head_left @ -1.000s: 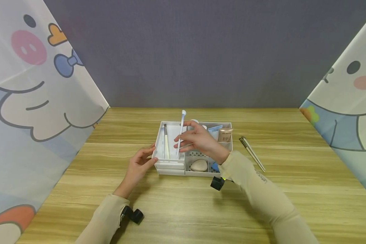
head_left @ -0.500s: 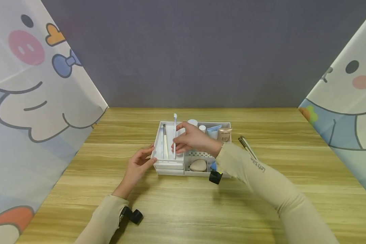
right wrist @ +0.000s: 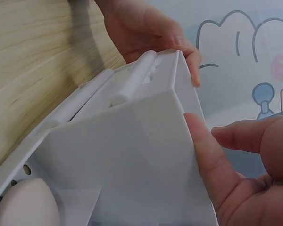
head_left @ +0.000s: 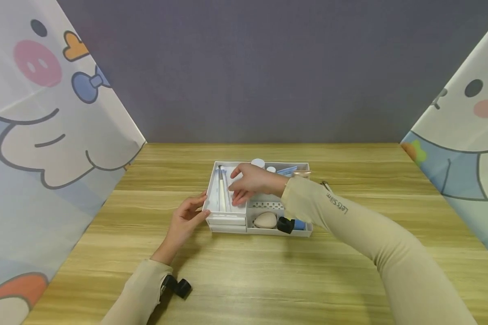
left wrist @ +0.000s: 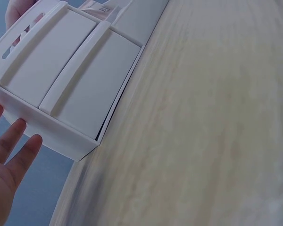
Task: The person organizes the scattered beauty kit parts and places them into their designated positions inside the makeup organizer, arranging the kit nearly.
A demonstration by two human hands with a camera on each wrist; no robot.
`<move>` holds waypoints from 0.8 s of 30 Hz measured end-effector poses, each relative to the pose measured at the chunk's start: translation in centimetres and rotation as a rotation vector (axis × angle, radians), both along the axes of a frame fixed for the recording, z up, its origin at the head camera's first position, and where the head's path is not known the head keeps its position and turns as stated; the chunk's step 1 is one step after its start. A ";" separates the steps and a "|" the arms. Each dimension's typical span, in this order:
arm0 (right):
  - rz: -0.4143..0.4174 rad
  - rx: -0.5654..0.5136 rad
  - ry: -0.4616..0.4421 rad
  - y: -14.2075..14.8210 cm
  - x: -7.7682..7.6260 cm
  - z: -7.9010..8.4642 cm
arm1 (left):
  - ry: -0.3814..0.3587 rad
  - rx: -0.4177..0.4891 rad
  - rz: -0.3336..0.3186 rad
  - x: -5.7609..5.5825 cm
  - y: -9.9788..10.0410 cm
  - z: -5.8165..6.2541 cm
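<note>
In the head view a white desktop organizer (head_left: 227, 216) holds slim makeup brushes in its left tray. One brush (head_left: 222, 189) has a cream handle and dark end; a thin pale-blue and white brush (head_left: 227, 198) lies right beside it. My right hand (head_left: 248, 183) hovers over the tray's right side, fingers loosely bent, with nothing seen between them. The right wrist view shows its thumb and index finger apart at the tray's wall. At the organizer's front left corner, my left hand (head_left: 187, 216) rests its fingers along the side and its thumb at the front edge.
To the right, the organizer holds a beige sponge (head_left: 265, 220), white-capped containers (head_left: 258, 163), a blue tube (head_left: 286, 171) and a blue item (head_left: 299, 225). Two brushes (head_left: 326, 185) on the wooden table are mostly behind the right sleeve. A grey panel (head_left: 276, 72) stands behind.
The pale-blue and white brush, held upright in my right hand earlier, now lies in the left tray. The right hand's fingers have come away from it. The left hand stays put.
</note>
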State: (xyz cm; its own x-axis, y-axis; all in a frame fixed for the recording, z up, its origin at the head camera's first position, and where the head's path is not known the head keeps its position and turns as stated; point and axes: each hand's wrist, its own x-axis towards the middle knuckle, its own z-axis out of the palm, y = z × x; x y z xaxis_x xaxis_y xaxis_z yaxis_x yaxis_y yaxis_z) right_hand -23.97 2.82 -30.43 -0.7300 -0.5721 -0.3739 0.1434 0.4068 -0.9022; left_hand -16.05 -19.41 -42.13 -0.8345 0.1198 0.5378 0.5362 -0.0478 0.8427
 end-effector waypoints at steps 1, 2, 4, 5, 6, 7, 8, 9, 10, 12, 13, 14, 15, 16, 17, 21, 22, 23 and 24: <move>0.005 0.000 -0.006 0.0 0.0 0.0 | -0.001 0.001 -0.001 0.0 0.0 0.0; 0.007 -0.003 -0.010 0.0 0.0 0.1 | -0.003 0.004 -0.003 0.0 0.0 0.0; 0.007 -0.008 -0.014 0.0 0.1 0.1 | -0.008 0.006 -0.001 0.0 0.0 0.0; 0.005 -0.011 -0.015 0.0 0.1 0.0 | -0.011 0.005 0.000 0.1 0.0 0.1; 0.002 -0.016 -0.015 0.0 0.1 0.0 | -0.014 0.003 0.003 0.1 0.1 0.1; -0.001 -0.020 -0.015 0.1 0.1 0.0 | -0.016 0.000 0.006 0.1 0.1 0.1; -0.003 -0.023 -0.016 0.1 0.1 0.0 | -0.016 -0.003 0.009 0.1 0.1 0.1; -0.005 -0.028 -0.018 0.1 0.1 0.0 | -0.016 -0.003 0.010 0.1 0.1 0.1; -0.007 -0.034 -0.021 0.1 0.1 0.0 | -0.015 -0.003 0.012 0.1 0.1 0.1; -0.008 -0.050 -0.026 0.1 0.1 -0.1 | -0.011 0.001 0.013 0.1 0.1 0.0; -0.009 -0.060 -0.030 0.2 0.1 -0.2 | -0.009 0.004 0.012 0.1 0.2 0.0; -0.008 -0.073 -0.029 0.3 0.1 -0.3 | -0.008 0.008 0.012 0.1 0.2 0.0; -0.008 -0.089 -0.028 0.4 0.2 -0.4 | -0.007 0.011 0.010 0.1 0.2 0.0; -0.008 -0.109 -0.028 0.5 0.2 -0.6 | -0.007 0.014 0.008 0.1 0.2 0.0; -0.006 -0.131 -0.025 0.7 0.2 -0.7 | -0.008 0.017 0.007 0.2 0.2 -0.1; -0.005 -0.247 -0.014 1.8 0.5 -1.4 | -0.019 0.027 -0.001 0.2 0.2 0.0; -0.004 -0.280 -0.011 2.0 0.6 -1.6 | -0.021 0.027 -0.002 0.2 0.2 0.0; -0.004 -0.313 -0.010 2.3 0.8 -1.7 | -0.024 0.028 -0.002 0.2 0.2 0.0; -0.004 -0.343 -0.008 2.5 0.9 -1.9 | -0.026 0.028 -0.002 0.2 0.2 0.0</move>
State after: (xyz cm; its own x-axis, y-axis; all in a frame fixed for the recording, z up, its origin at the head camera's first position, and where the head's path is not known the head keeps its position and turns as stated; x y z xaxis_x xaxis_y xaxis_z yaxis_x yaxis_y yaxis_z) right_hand -23.02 5.34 -32.28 -0.7303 -0.6627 -0.1656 0.1516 0.0792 -0.9853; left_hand -15.88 -19.22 -42.11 -0.8481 0.1062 0.5191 0.5140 -0.0724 0.8547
